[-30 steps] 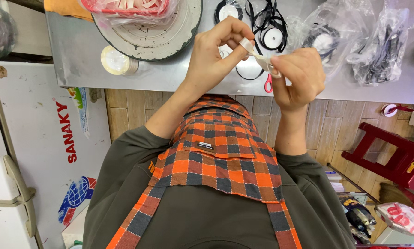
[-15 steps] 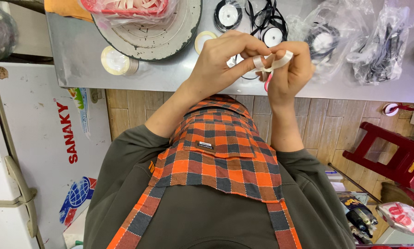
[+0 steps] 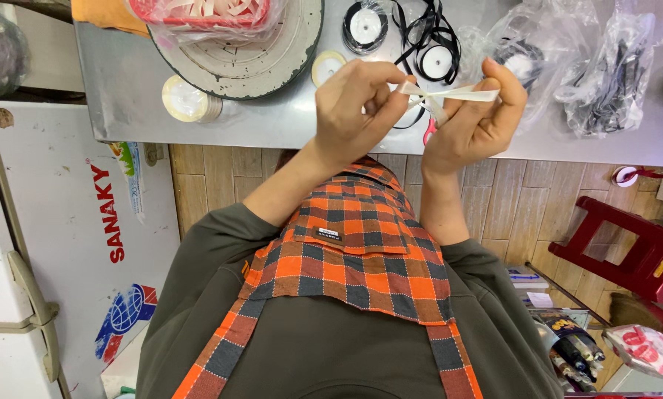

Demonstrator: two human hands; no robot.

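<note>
Head view, looking down the person's own chest; the table (image 3: 272, 125) appears at the top of the frame.

Hands: left hand (image 3: 357, 111) and right hand (image 3: 476, 118) are both raised in front of the table's near edge, close together but not touching. A cream ribbon (image 3: 457, 94) runs between them, pulled fairly taut. Grip of each hand is clamped on the ribbon: left thumb and fingers pinch one end, right fingertips pinch the other. A small crossing or knot sits near the middle; its exact form cannot be told.

Edges and room: the hands work over the near edge of the table. Pink-handled scissors (image 3: 429, 131) lie just under and between them, mostly hidden. Open bare metal lies to the left of the left hand, between it and a pale tape roll (image 3: 187, 100).

Surface: grey metal table. A round grey board (image 3: 257, 66) carries a red basket (image 3: 209, 13) of ribbon scraps in plastic. Black ribbon spools (image 3: 365, 26) and loose black ribbon lie behind the hands. Clear plastic bags (image 3: 605, 81) lie to the right.

Room: white chest freezer (image 3: 43, 244) at left, wood-pattern tile floor (image 3: 509, 199), red stool (image 3: 627, 244) at right. An orange plaid apron (image 3: 354, 251) covers the chest.
</note>
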